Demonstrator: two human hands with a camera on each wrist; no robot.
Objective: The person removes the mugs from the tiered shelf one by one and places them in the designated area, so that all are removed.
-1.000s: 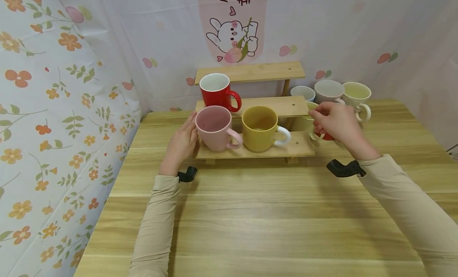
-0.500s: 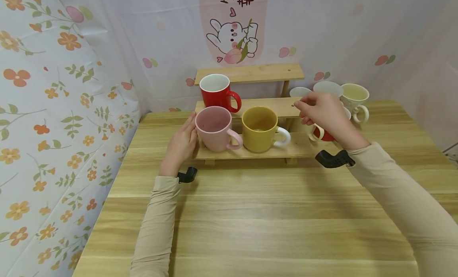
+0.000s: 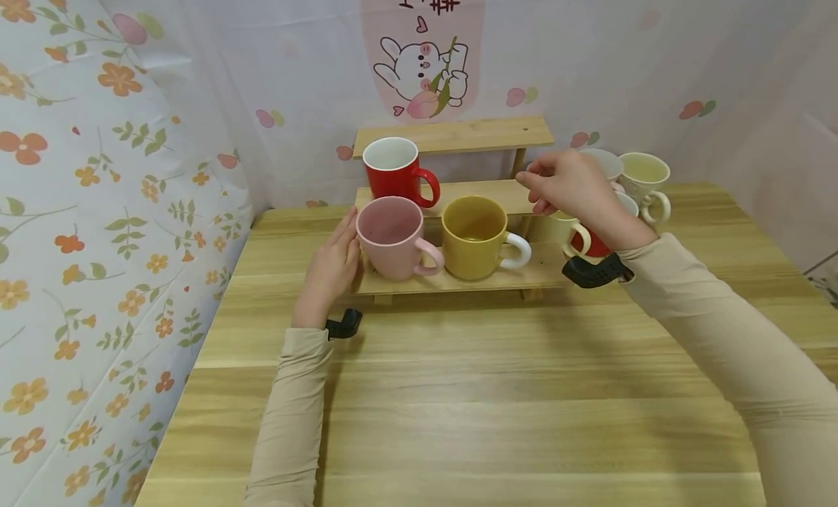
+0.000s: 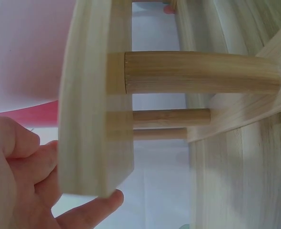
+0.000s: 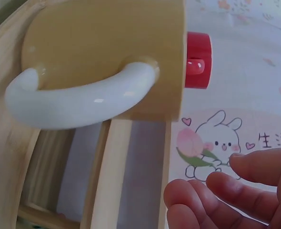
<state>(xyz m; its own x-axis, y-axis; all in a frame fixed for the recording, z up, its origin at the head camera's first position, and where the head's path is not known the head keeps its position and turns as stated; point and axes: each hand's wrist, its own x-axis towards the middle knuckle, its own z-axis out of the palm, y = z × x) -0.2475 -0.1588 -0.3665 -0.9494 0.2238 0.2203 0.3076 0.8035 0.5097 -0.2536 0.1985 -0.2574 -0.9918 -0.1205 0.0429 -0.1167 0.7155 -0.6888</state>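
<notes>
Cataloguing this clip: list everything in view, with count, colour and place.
table: one, tan, beneath
rack: one, tan, on table
pink mug: one, pink, lowest tier
yellow mug: one, yellow, white-handled, lowest tier
red mug: one, red, middle tier
other mugs: at least four, pale or red, near rack's right
cloth: count unclear, white patterned, behind, left
mounts: two, black, wrists
sleeves: two, beige, forearms
left hand: one, rack's left end
right hand: one, rack's right end

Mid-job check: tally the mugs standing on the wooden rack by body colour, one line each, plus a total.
Red mugs, middle tier: 1
Pink mugs, bottom tier: 1
Yellow mugs, bottom tier: 1
Total on the rack: 3
</notes>
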